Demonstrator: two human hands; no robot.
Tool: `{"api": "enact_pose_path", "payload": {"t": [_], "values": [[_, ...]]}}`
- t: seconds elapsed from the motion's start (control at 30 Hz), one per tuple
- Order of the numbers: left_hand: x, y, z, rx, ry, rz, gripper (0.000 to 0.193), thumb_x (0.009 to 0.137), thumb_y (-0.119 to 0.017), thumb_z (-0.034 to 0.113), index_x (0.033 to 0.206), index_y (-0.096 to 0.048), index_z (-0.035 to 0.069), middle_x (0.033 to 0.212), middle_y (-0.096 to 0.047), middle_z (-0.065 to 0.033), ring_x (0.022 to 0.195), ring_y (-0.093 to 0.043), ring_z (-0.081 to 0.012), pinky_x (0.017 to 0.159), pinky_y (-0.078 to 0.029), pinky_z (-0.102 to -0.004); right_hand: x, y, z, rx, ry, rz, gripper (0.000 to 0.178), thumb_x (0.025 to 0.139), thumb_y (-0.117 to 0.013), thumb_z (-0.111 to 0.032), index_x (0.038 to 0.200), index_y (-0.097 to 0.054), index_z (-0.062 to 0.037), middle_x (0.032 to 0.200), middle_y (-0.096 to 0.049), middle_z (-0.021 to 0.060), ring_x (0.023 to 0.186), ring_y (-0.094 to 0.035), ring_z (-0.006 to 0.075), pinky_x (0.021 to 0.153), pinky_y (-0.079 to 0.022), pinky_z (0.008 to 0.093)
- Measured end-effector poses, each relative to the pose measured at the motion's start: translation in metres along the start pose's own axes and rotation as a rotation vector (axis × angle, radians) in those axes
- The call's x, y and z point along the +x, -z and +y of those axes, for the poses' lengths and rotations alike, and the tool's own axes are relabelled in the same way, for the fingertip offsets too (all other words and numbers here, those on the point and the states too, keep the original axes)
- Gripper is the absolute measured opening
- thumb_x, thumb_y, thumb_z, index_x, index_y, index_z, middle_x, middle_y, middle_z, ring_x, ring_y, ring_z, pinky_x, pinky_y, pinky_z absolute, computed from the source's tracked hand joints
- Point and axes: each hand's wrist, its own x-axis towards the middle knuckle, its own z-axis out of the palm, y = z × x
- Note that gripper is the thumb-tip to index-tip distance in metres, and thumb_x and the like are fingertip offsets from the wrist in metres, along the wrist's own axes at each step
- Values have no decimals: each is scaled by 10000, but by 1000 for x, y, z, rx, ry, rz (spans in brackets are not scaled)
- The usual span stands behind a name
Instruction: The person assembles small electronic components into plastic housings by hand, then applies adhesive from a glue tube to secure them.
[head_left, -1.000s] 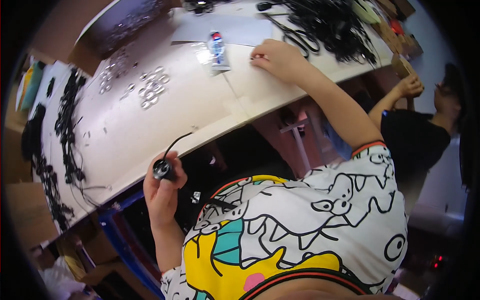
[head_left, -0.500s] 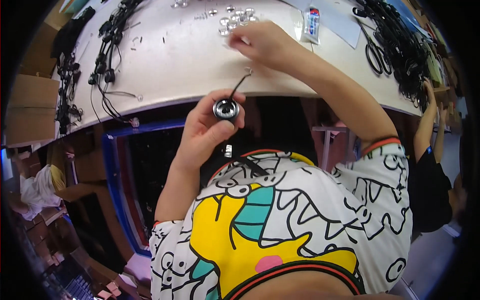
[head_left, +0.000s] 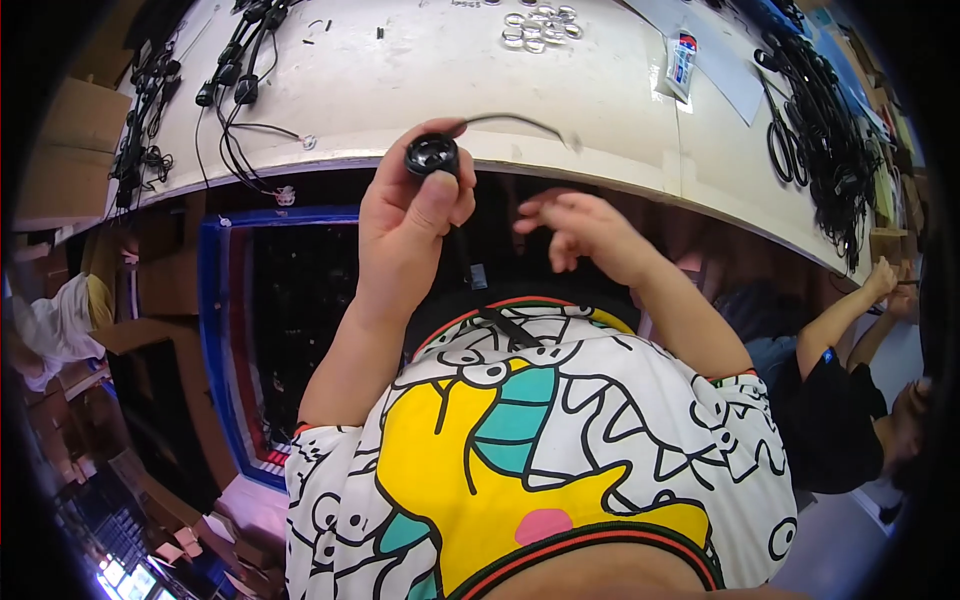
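My left hand (head_left: 400,225) is closed around a small round black housing (head_left: 433,154), thumb in front and fingers behind. Its hollow, ringed face is turned up toward me, with a glossy inside. From the housing a thin black cable (head_left: 515,118) runs off to the right over the table edge, its tip blurred. Lower and to the right, my right hand (head_left: 590,232) hovers apart from the housing. Its fingers are loosely bent and spread, and I see nothing between them. Several clear, domed lens-like discs (head_left: 540,30) lie in a cluster farther back on the table.
The pale table (head_left: 400,75) ends just beyond my hands. Bundled black cables (head_left: 228,85) lie at the left, and a thick cable pile (head_left: 835,165) at the right beside black scissors (head_left: 784,145). A tube (head_left: 681,66) rests near white paper (head_left: 725,70). Another person's arms (head_left: 850,310) are at right.
My right hand has come back from the clear discs toward me. My left hand has moved slightly up and left, still gripping the housing, and the view has shifted.
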Motion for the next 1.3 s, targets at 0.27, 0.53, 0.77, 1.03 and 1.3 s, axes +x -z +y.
{"api": "enact_pose_path", "payload": {"t": [0.27, 0.53, 0.77, 1.03, 1.3], "values": [[9, -12, -6, -95, -75, 29, 323, 860, -538, 166, 1128, -434, 19, 845, -472, -42, 665, -414, -98, 621, -359, -214, 57, 7, 63, -453, 116, -437, 474, 760, -592, -163, 1198, -440, -67, 1048, -559, 59, 844, -527, 114, 727, -434, 242], [16, -18, -5, 96, -172, 50, 391, 824, -568, 69, 1183, -422, 17, 971, -559, -92, 874, -560, -165, 819, -432, -270, 74, 54, 91, -818, 50, -68, 246, 820, -563, -303, 902, -639, -84, 779, -615, 47, 716, -567, 144, 683, -439, 252], [17, -18, -10, 82, -75, 32, 371, 800, -590, 32, 1146, -457, 11, 965, -574, -96, 899, -561, -158, 844, -431, -278, 72, 25, 82, -774, 126, -224, 229, 801, -598, -250, 956, -618, -83, 889, -617, 93, 892, -573, 180, 836, -419, 308], [17, -16, 0, 379, 8, 21, 382, 733, -644, -24, 1089, -504, 2, 996, -585, -99, 874, -551, -107, 771, -461, -218, 103, 48, 120, -995, 339, -54, 329, 854, -502, -323, 803, -615, -18, 774, -612, 145, 757, -588, 213, 705, -457, 323], [26, -9, 12, 304, 372, -55, 340, 793, -534, 104, 1090, -465, -45, 1045, -523, -139, 725, -567, -136, 683, -463, -231, 94, 58, 100, -985, 78, -36, 391, 823, -502, -408, 778, -615, -37, 718, -588, 153, 720, -578, 271, 682, -452, 373]]}}
